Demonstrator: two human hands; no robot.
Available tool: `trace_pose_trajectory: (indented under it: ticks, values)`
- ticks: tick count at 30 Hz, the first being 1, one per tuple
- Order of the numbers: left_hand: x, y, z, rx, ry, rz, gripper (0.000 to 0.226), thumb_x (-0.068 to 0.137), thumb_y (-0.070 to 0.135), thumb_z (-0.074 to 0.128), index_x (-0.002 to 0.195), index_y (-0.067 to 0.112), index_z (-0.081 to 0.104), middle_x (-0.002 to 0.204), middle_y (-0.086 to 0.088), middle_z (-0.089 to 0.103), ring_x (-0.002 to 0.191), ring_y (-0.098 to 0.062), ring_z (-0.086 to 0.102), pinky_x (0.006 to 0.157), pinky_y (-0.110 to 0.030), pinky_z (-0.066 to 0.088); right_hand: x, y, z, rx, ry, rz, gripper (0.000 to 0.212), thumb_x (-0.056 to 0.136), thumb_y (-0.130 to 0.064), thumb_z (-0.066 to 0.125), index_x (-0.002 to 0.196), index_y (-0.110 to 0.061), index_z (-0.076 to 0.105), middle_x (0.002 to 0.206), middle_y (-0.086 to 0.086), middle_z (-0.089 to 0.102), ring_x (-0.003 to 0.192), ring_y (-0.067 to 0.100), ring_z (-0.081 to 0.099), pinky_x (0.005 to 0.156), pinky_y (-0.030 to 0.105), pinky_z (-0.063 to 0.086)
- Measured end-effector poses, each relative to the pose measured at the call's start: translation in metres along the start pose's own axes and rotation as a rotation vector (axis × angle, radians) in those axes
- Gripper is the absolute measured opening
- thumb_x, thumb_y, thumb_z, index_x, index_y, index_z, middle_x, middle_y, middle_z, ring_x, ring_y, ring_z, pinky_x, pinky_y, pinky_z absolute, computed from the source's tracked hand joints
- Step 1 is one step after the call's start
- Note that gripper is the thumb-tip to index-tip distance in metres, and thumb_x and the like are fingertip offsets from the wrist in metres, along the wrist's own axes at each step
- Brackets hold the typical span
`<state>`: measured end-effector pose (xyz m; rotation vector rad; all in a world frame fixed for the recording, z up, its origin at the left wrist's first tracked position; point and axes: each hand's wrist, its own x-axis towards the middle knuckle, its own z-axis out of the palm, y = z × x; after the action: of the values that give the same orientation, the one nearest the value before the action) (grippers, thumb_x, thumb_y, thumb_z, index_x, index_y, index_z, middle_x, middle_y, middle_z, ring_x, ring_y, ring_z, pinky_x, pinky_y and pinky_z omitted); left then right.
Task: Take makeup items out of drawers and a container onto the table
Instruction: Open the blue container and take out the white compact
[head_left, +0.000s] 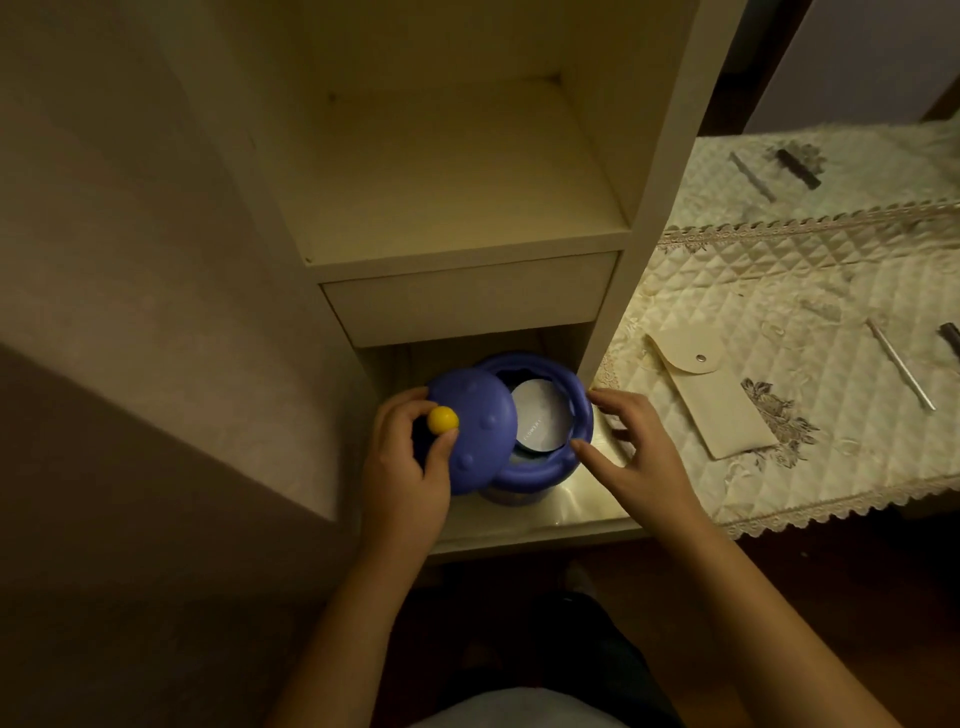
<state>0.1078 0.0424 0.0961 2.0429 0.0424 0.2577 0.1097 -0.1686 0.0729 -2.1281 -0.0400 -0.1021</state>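
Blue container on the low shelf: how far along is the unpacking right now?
Done: a cream pouch, a thin metal stick and dark items already lie on the quilted table. In hand: the left hand tilts the lid off the blue container by its yellow knob; the right hand touches the rim. Left: the round white compact inside must still come out.

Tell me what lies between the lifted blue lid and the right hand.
In the head view, the open mouth of the blue container lies between the lid and the right hand, with a round pale item showing inside.
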Motion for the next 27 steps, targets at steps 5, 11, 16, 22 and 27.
trace_pose_trajectory:
  ticks: [5,11,16,22,27]
  values:
    - [-0.009,-0.005,-0.008,0.028,0.076,-0.054,0.018,0.083,0.004,0.058,0.100,0.006,0.055,0.119,-0.006,0.052,0.106,-0.013,0.045,0.085,-0.026,0.036,0.019,-0.018,0.004,-0.147,-0.124,-0.136,0.041,0.078,-0.022,0.067,0.117,-0.015,0.056,0.111,0.001,0.057,0.095,0.005,0.052,0.078,0.008,0.040]
    - [-0.012,-0.010,-0.016,0.023,0.121,-0.011,0.015,0.083,0.011,0.060,0.096,0.013,0.053,0.114,0.002,0.048,0.103,-0.002,0.044,0.084,-0.003,0.033,0.054,-0.032,0.018,-0.522,-0.407,-0.236,0.052,0.080,-0.030,0.064,0.127,-0.015,0.050,0.130,0.007,0.053,0.117,0.022,0.050,0.089,0.025,0.040]
    - [-0.016,-0.012,-0.016,-0.022,0.127,0.002,0.024,0.075,0.041,0.046,0.093,0.026,0.048,0.109,0.014,0.047,0.103,0.002,0.043,0.085,0.002,0.033,0.068,-0.037,0.024,-0.857,-0.516,-0.286,0.059,0.080,-0.037,0.060,0.133,-0.016,0.043,0.137,0.007,0.046,0.125,0.025,0.040,0.093,0.033,0.042]
    - [-0.018,-0.015,-0.013,-0.027,0.125,0.007,0.031,0.076,0.042,0.045,0.096,0.021,0.053,0.110,0.023,0.044,0.101,0.011,0.043,0.088,0.001,0.032,0.072,-0.040,0.028,-1.009,-0.555,-0.308,0.062,0.080,-0.039,0.058,0.134,-0.015,0.040,0.137,0.008,0.045,0.125,0.026,0.038,0.092,0.034,0.040]
    - [-0.018,-0.016,-0.014,-0.040,0.103,-0.016,0.021,0.078,0.036,0.053,0.096,0.026,0.049,0.111,0.021,0.046,0.101,0.012,0.043,0.087,0.001,0.034,0.075,-0.042,0.032,-1.111,-0.565,-0.327,0.064,0.080,-0.037,0.058,0.135,-0.015,0.037,0.137,0.009,0.044,0.126,0.029,0.036,0.091,0.035,0.039]
